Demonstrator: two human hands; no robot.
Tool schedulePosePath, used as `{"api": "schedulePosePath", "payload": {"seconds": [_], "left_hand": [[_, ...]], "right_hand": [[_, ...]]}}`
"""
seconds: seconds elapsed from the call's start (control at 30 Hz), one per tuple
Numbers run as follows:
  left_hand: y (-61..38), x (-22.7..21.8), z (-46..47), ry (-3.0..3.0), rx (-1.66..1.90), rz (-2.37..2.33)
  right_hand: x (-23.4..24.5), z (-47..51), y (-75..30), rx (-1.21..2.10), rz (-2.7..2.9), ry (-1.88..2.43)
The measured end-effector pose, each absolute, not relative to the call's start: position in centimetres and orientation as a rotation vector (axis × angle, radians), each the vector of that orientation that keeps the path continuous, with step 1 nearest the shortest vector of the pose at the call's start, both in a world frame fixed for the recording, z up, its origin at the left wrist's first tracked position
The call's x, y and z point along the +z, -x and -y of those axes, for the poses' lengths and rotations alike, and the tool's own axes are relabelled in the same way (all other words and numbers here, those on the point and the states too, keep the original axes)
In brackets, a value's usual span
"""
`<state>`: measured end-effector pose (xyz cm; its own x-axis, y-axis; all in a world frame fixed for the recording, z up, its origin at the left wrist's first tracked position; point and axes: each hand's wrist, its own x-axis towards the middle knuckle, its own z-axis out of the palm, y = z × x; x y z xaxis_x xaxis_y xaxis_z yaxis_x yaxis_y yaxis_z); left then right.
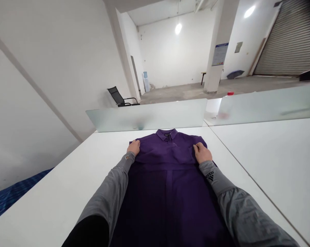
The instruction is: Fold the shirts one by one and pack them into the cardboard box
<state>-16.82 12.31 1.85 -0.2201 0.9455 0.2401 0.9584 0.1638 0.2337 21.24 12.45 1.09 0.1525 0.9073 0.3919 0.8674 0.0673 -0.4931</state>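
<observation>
A purple collared shirt (167,178) lies flat on the white table (54,192), collar pointing away from me. My left hand (133,147) rests on its left shoulder with the fingers curled onto the fabric edge. My right hand (202,153) sits on the right shoulder, fingers bent and pinching the cloth. Both arms wear grey sleeves and stretch out over the shirt's body.
A frosted glass divider (147,116) stands along the table's far edge, with a second one (268,103) to the right. Another white table (278,161) adjoins on the right. A black chair (120,97) stands behind the divider, beside the white wall.
</observation>
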Motion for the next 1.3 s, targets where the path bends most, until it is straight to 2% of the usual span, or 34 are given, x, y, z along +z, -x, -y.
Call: {"api": "schedulePosePath", "payload": {"seconds": [0.17,0.27,0.37,0.6,0.77,0.97,1.1,1.3], "left_hand": [[17.5,1.8,-11.5,1.653,-0.735,2.44],[18.6,2.8,-10.5,1.659,-0.809,2.428],[20.0,3.9,-8.0,1.775,-0.84,2.37],[20.5,3.2,-1.0,2.258,-0.663,2.104],[19.3,2.0,-0.1,1.953,-0.609,2.193],[19.3,1.5,1.2,1.84,-0.3,2.188],[19.6,2.3,2.0,1.867,-0.331,2.224],[17.9,1.9,1.2,1.986,-0.567,2.139]], "right_hand": [[1.7,-12.0,-21.3,-0.012,1.677,1.894],[1.7,-12.0,-21.4,0.076,1.86,2.006],[1.6,-12.2,-21.2,0.118,1.793,2.06],[1.4,-12.5,-21.0,0.172,1.753,1.993],[1.1,-12.5,-21.2,0.125,1.82,1.931],[1.0,-12.5,-21.5,0.073,1.876,1.969],[0.9,-12.5,-21.4,0.063,1.906,1.957],[0.8,-12.7,-21.4,0.077,1.882,1.935]]}}
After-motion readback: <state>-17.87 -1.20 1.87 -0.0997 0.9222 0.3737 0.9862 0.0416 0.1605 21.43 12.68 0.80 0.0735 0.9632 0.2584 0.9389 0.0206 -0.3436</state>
